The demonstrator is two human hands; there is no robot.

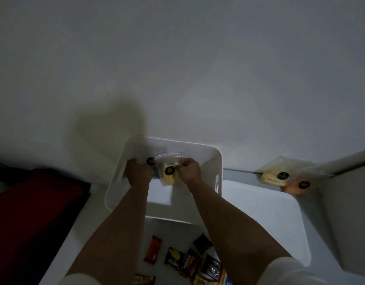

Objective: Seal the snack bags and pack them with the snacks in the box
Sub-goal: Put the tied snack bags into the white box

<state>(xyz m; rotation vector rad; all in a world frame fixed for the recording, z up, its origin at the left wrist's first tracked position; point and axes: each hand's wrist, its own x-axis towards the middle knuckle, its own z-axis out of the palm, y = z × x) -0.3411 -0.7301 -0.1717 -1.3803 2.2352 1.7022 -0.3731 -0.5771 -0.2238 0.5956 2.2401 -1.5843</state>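
Nearest, about seven wrapped snacks [183,262] lie scattered on the white table [124,233]: a red bar, dark packets with yellow print, others cut off at the frame's edge. Beyond them stands the white box [215,161], round-cornered with a handle slot. Both hands are inside it. The left hand [138,172] rests on a clear bag with a round black sticker [150,161]; its fingers are hidden, so its grip cannot be told. The right hand [190,169] pinches the edge of a second clear bag [169,175] of pale yellow slices, black sticker on front. Farther right, two more stickered bags [288,177] lie on a ledge.
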